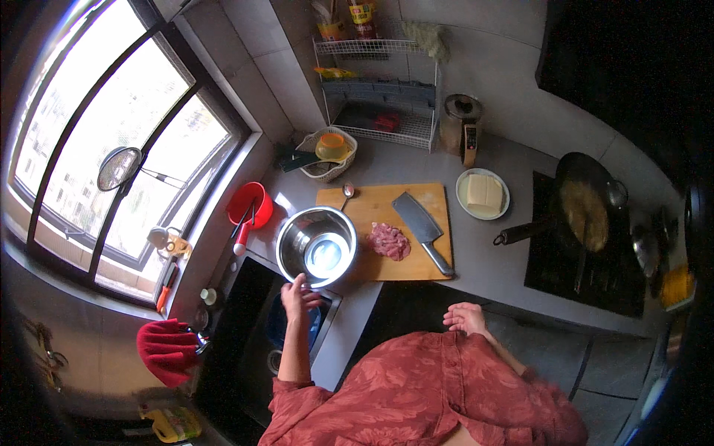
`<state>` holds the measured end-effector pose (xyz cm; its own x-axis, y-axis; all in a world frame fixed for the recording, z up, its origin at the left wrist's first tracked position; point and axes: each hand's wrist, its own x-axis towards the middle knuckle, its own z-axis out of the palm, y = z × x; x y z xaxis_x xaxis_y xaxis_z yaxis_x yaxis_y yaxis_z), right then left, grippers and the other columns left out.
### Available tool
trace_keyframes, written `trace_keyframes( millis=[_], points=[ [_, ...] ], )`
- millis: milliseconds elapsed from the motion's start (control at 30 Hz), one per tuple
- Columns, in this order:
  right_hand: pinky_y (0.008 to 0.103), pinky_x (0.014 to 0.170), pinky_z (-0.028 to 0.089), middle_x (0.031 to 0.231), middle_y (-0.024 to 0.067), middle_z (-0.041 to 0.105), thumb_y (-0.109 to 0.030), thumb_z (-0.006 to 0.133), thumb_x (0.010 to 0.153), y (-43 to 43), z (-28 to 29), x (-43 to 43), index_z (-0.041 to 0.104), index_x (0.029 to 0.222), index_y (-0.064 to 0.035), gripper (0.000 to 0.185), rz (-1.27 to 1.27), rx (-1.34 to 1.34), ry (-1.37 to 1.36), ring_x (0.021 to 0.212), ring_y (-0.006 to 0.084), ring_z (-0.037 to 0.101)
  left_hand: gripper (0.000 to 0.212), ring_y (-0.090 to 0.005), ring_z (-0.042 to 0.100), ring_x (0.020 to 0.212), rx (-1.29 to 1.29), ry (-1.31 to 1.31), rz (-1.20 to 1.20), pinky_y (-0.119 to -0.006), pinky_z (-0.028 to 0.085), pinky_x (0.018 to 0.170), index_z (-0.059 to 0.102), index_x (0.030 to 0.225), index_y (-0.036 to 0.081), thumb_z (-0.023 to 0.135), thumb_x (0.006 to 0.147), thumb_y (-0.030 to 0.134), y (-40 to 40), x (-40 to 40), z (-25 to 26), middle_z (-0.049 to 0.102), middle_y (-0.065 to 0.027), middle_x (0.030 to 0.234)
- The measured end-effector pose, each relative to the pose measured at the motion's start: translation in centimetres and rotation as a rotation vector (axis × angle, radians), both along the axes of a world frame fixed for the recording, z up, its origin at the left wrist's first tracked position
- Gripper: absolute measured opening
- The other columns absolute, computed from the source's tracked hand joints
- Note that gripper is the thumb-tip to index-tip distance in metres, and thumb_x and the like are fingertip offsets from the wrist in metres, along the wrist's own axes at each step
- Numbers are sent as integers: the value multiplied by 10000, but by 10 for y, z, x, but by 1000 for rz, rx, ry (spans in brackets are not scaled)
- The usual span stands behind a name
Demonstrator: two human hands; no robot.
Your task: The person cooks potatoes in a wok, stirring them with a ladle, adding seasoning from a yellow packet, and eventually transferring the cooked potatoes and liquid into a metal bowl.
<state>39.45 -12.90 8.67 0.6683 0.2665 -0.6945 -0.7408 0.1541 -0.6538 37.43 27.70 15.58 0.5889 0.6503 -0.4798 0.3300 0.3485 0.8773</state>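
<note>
My left hand [299, 298] is at the near rim of a stainless steel bowl [317, 246], thumb and fingers pinching its edge. The bowl overlaps the left side of a wooden cutting board [362, 195]; it seems tilted, with a bright reflection inside. My right hand [466, 318] is held in front of the red patterned shirt, fingers loosely curled, touching no tool. On the board are a heap of sliced raw meat [389, 241], a cleaver [421, 223] with its handle towards me, and, at the far left edge, a metal spoon [347, 192].
Right of the board stand a dish of tofu blocks [483, 194] and a wok [583, 200] on the hob [544, 262]. Left are a red strainer or pot [257, 200] and the sink [334, 306]. Behind stand a basket [346, 161], a wire rack [379, 134] and a kettle-like jug [462, 131].
</note>
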Motion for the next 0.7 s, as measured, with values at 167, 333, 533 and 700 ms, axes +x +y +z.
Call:
trace_keyframes(
  millis=[167, 333, 533, 700],
  points=[
    [358, 610, 517, 823, 187, 595, -79, 486, 795, -13, -20, -3, 523, 937, 51, 197, -28, -18, 21, 702, 281, 620, 241, -131, 457, 565, 919, -137, 224, -252, 389, 559, 504, 770, -1, 636, 745, 200, 32, 14, 28, 499, -43, 696],
    [360, 699, 510, 845, 219, 592, -64, 494, 798, -11, -17, -4, 532, 949, 88, 218, -73, -9, 25, 750, 325, 613, 293, -76, 386, 444, 605, -503, -136, -247, 305, 390, 495, 590, 1, 567, 809, 182, 27, 116, 89, 452, 1, 527],
    [377, 674, 519, 822, 215, 604, -53, 518, 797, -17, -12, 0, 553, 883, 81, 163, -215, -47, 33, 726, 309, 616, 368, -178, 539, 436, 856, -362, -333, -308, 436, 468, 593, 666, -38, 561, 774, 312, 18, 281, 147, 521, -83, 482],
    [358, 709, 512, 840, 190, 622, -60, 566, 779, -38, -36, -6, 592, 856, 76, 158, -302, -220, 8, 751, 271, 626, 375, -335, 612, 644, 826, -296, -344, -392, 465, 641, 633, 760, -36, 551, 762, 330, 30, 433, 156, 622, -183, 690]
  ],
)
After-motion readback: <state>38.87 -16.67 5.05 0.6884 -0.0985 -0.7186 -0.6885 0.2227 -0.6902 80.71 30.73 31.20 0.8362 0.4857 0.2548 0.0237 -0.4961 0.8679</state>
